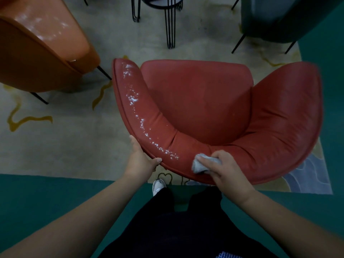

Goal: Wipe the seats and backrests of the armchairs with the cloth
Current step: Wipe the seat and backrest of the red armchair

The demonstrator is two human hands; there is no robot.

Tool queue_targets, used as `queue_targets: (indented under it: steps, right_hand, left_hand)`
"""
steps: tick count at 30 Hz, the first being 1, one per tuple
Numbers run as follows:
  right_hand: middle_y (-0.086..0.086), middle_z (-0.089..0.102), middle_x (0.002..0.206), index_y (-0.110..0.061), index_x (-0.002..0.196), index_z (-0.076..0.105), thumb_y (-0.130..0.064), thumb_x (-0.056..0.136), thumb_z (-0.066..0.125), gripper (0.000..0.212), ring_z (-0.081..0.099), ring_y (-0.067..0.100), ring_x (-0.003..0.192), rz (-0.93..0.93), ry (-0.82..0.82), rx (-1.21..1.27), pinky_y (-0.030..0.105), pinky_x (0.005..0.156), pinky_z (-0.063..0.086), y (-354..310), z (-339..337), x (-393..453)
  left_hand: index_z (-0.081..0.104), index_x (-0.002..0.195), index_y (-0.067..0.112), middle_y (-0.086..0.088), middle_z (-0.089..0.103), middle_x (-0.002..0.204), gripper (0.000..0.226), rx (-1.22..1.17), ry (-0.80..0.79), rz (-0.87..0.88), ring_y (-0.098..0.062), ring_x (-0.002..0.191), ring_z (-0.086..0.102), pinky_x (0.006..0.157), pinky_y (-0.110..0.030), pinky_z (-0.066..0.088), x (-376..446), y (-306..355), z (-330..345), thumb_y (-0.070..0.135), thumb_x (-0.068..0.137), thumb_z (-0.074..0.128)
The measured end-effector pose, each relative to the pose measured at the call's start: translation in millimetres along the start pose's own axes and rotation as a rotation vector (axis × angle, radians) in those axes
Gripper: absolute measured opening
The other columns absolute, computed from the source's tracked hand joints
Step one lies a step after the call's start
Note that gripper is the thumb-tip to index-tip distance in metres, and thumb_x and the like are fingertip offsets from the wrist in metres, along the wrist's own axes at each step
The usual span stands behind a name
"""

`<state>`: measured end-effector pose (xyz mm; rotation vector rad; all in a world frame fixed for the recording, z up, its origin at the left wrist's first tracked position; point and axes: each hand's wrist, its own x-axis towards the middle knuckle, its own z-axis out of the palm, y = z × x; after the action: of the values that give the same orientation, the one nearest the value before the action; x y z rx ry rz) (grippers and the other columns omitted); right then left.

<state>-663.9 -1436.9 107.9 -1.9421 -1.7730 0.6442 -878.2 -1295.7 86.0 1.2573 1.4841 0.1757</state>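
Note:
A red armchair stands in front of me, seen from above and behind its curved backrest. White powdery specks run along the left arm and the top of the backrest. My right hand grips a crumpled grey cloth and presses it on the backrest's top edge, just right of the specks. My left hand holds the outer rim of the backrest at the left, thumb on the piping. The seat cushion looks free of specks.
An orange armchair with white specks stands at the upper left. A dark green armchair is at the upper right, and a black wire-legged side table at top centre. A beige patterned rug lies on green floor. My legs and a white shoe are below.

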Motion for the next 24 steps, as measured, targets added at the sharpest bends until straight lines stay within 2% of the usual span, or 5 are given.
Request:
queue_targets:
  steps: [5, 14, 18, 21, 24]
  right_hand:
    - [0.018, 0.055, 0.088, -0.011, 0.119, 0.067, 0.005, 0.074, 0.073, 0.048, 0.054, 0.034, 0.075, 0.015, 0.075, -0.018, 0.049, 0.065, 0.050, 1.7, 8.3, 4.7]
    - [0.016, 0.055, 0.087, -0.014, 0.118, 0.068, 0.001, 0.074, 0.067, 0.046, 0.055, 0.033, 0.074, -0.033, 0.065, -0.067, 0.047, 0.064, 0.052, 14.2, -0.4, -3.8]
    - [0.015, 0.056, 0.087, -0.015, 0.116, 0.069, 0.001, 0.074, 0.067, 0.044, 0.054, 0.032, 0.073, -0.043, 0.113, -0.051, 0.047, 0.063, 0.051, 14.9, 3.6, -6.0]
    - [0.016, 0.058, 0.087, -0.016, 0.114, 0.070, 0.003, 0.072, 0.072, 0.046, 0.055, 0.033, 0.071, -0.078, 0.062, -0.028, 0.044, 0.062, 0.051, -9.2, 21.1, 19.7]
    - [0.015, 0.057, 0.086, -0.019, 0.114, 0.070, 0.004, 0.071, 0.072, 0.049, 0.054, 0.032, 0.069, -0.091, 0.020, -0.051, 0.045, 0.057, 0.050, -15.3, 25.2, 29.8]
  left_hand:
    - [-0.010, 0.151, 0.029, -0.009, 0.039, 0.147, 0.110, -0.003, -0.017, -0.018, -0.032, 0.126, 0.048, 0.102, -0.052, 0.043, -0.2, 1.3, -0.8, 0.011, 0.082, 0.074]
    - [-0.020, 0.150, 0.029, -0.007, 0.037, 0.150, 0.117, 0.009, -0.011, -0.029, -0.029, 0.123, 0.051, 0.099, -0.050, 0.047, -3.4, 6.5, -0.6, 0.008, 0.082, 0.073]
    - [-0.023, 0.148, 0.027, -0.008, 0.039, 0.148, 0.117, 0.036, -0.003, -0.029, -0.026, 0.104, 0.061, 0.089, -0.042, 0.054, -5.1, 9.6, 0.3, 0.008, 0.083, 0.072]
    - [-0.022, 0.149, 0.028, -0.010, 0.041, 0.146, 0.116, 0.022, 0.000, -0.033, -0.023, 0.100, 0.061, 0.087, -0.041, 0.055, -6.3, 10.9, -0.1, 0.006, 0.083, 0.072]
    - [-0.017, 0.151, 0.030, -0.012, 0.042, 0.143, 0.110, 0.003, -0.009, -0.014, -0.018, 0.090, 0.064, 0.079, -0.037, 0.058, -8.2, 10.2, -3.2, 0.006, 0.085, 0.069]
